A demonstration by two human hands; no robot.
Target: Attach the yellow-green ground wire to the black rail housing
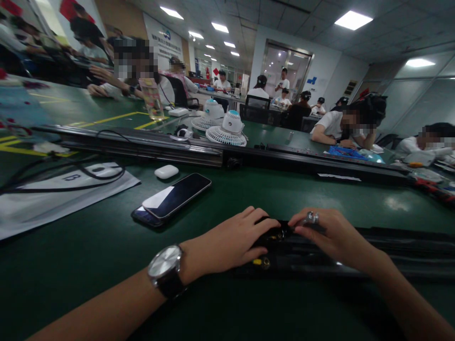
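Observation:
My left hand [232, 239], a watch on its wrist, lies over the left end of a long black rail-like part [391, 251] on the green table [106, 265], fingers curled onto it. My right hand [330, 232], wearing a ring, rests on the same part just to the right, fingertips pinched against it near small brass-coloured fittings [265, 261]. What the fingertips hold, if anything, is hidden.
Two stacked phones [172, 199] and a white earbud case [166, 171] lie left of my hands. A white sheet with black cable [60, 189] is far left. A black track [220, 156] crosses the table; two small fans [227, 130] and seated people lie beyond.

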